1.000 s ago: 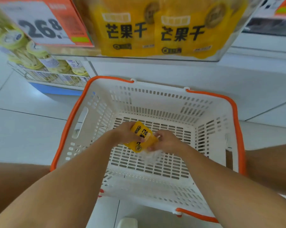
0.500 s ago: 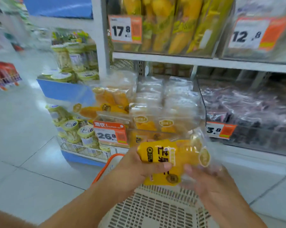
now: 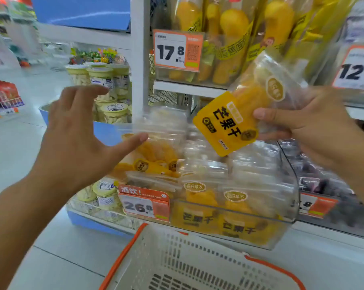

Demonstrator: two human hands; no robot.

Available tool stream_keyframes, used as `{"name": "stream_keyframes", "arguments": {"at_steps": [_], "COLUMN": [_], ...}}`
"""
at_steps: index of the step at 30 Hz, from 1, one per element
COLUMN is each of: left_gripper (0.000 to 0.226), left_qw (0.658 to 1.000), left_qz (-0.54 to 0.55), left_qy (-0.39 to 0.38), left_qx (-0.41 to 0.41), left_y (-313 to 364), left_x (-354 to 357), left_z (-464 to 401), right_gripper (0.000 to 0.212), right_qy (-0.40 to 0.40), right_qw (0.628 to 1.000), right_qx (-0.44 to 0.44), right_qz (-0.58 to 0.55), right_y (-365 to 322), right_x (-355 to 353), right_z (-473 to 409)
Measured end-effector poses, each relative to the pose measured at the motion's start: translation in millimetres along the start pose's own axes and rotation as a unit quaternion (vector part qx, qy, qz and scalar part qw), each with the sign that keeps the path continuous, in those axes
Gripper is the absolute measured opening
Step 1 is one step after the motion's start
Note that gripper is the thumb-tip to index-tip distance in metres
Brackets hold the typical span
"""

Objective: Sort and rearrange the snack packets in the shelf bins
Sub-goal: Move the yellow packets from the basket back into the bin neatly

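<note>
My right hand (image 3: pixel 314 126) grips a yellow dried-mango packet (image 3: pixel 237 120) by its clear upper end, tilted, in the air above a clear plastic shelf bin (image 3: pixel 285 208). The bin holds several more of the same yellow-and-clear packets (image 3: pixel 199 197), some standing at the front, others lying loose at the back left. My left hand (image 3: pixel 78 137) hovers with fingers spread and straight at the bin's left side, holding nothing, its thumb tip near the loose packets.
A white basket with an orange rim (image 3: pixel 122 256) stands on the floor below the bin. Price tags 26.8 (image 3: pixel 143 204) and 17.8 (image 3: pixel 174 51) hang on the shelves. Tall yellow packets (image 3: pixel 231 38) fill the upper shelf. Lidded jars (image 3: pixel 105 80) stand at the left.
Both hands lifted the packet out of the basket up to the shelf. My left hand has let go of it and moved left; my right hand alone holds it now.
</note>
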State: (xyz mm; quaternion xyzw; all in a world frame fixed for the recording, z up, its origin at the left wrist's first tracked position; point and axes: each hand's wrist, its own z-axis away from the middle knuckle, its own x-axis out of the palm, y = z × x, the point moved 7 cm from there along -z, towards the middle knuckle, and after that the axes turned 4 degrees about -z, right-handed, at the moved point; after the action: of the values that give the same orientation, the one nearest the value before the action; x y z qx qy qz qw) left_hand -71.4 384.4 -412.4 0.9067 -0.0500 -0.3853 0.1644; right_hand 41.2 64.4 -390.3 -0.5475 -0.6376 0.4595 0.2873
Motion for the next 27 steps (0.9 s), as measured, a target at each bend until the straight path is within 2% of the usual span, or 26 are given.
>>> {"name": "stream_keyframes", "arguments": {"at_steps": [2, 3, 5, 7, 10, 13, 15, 18, 21, 24, 27], "left_gripper": [0.130, 0.127, 0.088, 0.059, 0.044, 0.023, 0.023, 0.015, 0.017, 0.020, 0.016], "left_qw": [0.979, 0.963, 0.951, 0.960, 0.984, 0.992, 0.987, 0.982, 0.982, 0.976, 0.971], "left_qz": [-0.015, -0.009, 0.026, 0.039, 0.077, 0.094, 0.087, 0.068, 0.046, 0.005, -0.017], "left_qy": [-0.161, -0.227, -0.276, -0.255, -0.151, -0.065, -0.059, -0.052, -0.061, -0.081, -0.092], "left_qx": [-0.125, -0.143, -0.134, -0.107, -0.058, 0.060, 0.125, 0.168, 0.174, 0.201, 0.220], "left_y": [-38, -44, -45, -41, -29, 9, 32, 44, 45, 49, 54], "left_x": [26, 34, 39, 35, 20, 6, 9, 21, 31, 41, 44], "left_z": [4, 7, 5, -2, -7, -5, -3, -8, -12, -8, -7], "right_gripper": [0.034, 0.034, 0.029, 0.024, 0.023, 0.028, 0.041, 0.065, 0.063, 0.050, 0.052], "right_qy": [-0.041, -0.062, -0.105, -0.138, -0.192, -0.233, -0.256, -0.232, -0.232, -0.290, -0.336], "right_qw": [0.998, 0.994, 0.983, 0.973, 0.948, 0.918, 0.912, 0.927, 0.924, 0.874, 0.810], "right_qx": [0.039, 0.056, 0.085, 0.101, 0.079, 0.062, 0.061, 0.045, 0.036, 0.073, 0.119], "right_qz": [0.040, 0.072, 0.122, 0.155, 0.243, 0.314, 0.314, 0.292, 0.302, 0.382, 0.466], "right_y": [20, 28, 42, 52, 59, 51, 46, 45, 43, 44, 53], "right_x": [15, 22, 35, 44, 55, 57, 61, 68, 79, 91, 105], "right_z": [-16, -22, -29, -32, -33, -34, -34, -43, -50, -52, -51]}}
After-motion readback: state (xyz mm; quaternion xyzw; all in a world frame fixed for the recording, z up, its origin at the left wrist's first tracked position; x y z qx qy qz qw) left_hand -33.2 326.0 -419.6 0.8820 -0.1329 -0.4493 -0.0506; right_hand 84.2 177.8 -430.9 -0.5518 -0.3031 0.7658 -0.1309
